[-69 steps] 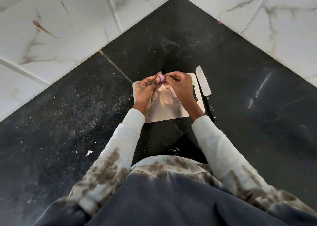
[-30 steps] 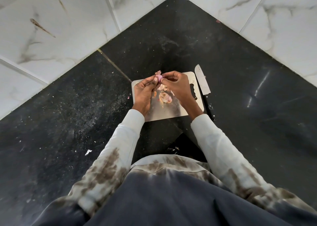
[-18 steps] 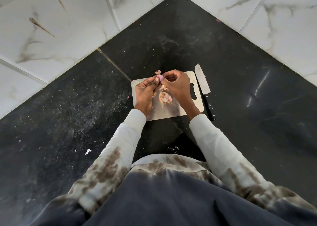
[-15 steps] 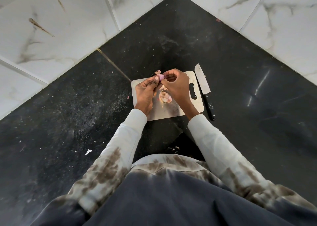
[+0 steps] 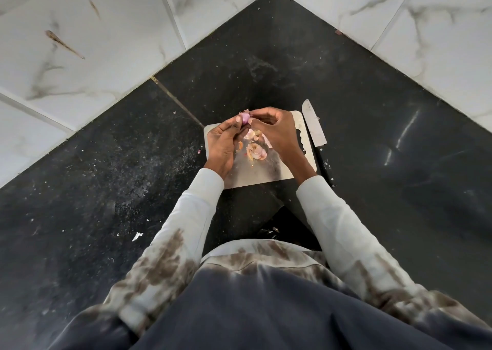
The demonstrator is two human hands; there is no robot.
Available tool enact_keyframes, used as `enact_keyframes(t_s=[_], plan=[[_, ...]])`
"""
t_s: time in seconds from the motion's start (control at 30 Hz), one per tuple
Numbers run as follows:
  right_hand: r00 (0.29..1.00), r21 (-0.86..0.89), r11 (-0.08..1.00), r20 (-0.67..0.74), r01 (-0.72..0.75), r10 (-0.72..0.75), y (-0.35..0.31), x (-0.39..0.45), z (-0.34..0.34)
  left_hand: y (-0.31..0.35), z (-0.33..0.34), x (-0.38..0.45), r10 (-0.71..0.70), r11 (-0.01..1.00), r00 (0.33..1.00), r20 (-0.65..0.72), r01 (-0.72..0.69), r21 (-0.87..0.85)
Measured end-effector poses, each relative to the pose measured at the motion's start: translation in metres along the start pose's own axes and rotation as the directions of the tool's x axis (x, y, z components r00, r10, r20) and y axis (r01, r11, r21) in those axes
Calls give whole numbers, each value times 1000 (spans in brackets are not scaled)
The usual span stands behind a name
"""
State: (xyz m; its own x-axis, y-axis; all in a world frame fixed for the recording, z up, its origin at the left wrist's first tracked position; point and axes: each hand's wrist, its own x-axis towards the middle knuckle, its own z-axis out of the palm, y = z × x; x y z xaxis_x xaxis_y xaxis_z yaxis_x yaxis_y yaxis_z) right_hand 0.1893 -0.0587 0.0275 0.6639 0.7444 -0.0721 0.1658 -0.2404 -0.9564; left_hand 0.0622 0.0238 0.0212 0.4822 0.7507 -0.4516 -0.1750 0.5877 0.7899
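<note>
Over board (image 5: 255,175), hands (image 5: 223,142) pinch shallot (image 5: 244,117), tip away.

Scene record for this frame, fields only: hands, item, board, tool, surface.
left hand: holds pink clove over the board's far edge
right hand: fingers pinch the clove's right side
board: pale cutting board, loose peels on its middle
tool: knife lies beside the board's right edge, untouched
surface: black counter in a tiled corner
</note>
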Motion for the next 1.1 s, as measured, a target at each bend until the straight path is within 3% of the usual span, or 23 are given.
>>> enact_keyframes(t_s=[0.33,0.77,1.1], plan=[[999,-43,999,-35,13,-14,4,-2,7,-3,4,-4,40,998,998,-51,-38,47],[980,-110,992,-183,60,-80,-1,-9,11,-4,17,-15,11,999,999,-52,-9,40],[994,-47,994,-33,102,-104,6,-6,3,-4,8,-10,-49,999,996,-71,47,-27]])
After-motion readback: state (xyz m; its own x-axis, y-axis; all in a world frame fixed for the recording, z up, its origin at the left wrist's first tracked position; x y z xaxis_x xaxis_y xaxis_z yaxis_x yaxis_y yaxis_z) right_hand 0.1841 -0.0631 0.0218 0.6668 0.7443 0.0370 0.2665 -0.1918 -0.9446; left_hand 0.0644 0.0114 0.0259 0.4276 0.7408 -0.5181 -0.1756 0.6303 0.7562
